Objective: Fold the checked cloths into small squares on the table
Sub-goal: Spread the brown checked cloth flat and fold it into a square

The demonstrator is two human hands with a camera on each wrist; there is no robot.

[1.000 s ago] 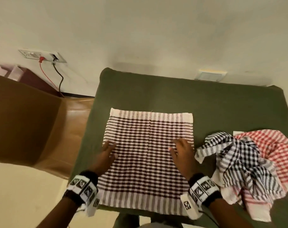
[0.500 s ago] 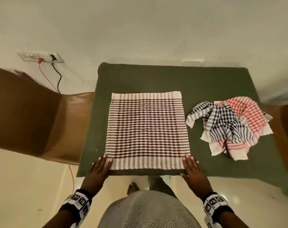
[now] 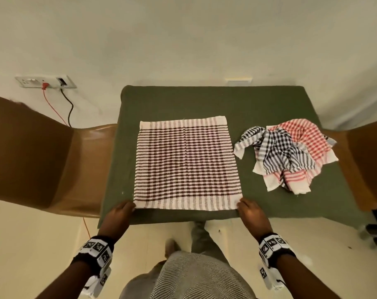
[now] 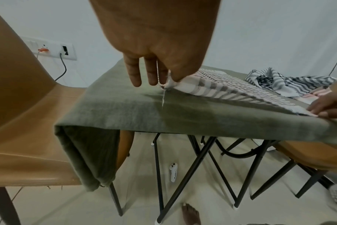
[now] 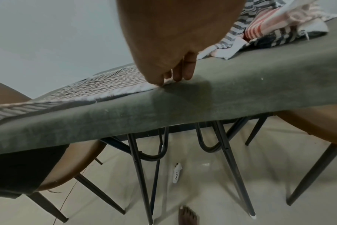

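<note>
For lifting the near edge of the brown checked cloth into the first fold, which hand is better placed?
Neither clearly; if one must lead, the left. The left hand already pinches its near corner of the brown checked cloth, lifted off the table. The right hand is at the other near corner, its grip less visible.

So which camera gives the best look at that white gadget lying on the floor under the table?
The left wrist view: the white gadget shows whole between the table legs, its printed label facing the camera. The right wrist view shows it narrower, beside a leg. In the head view the table hides it.
</note>
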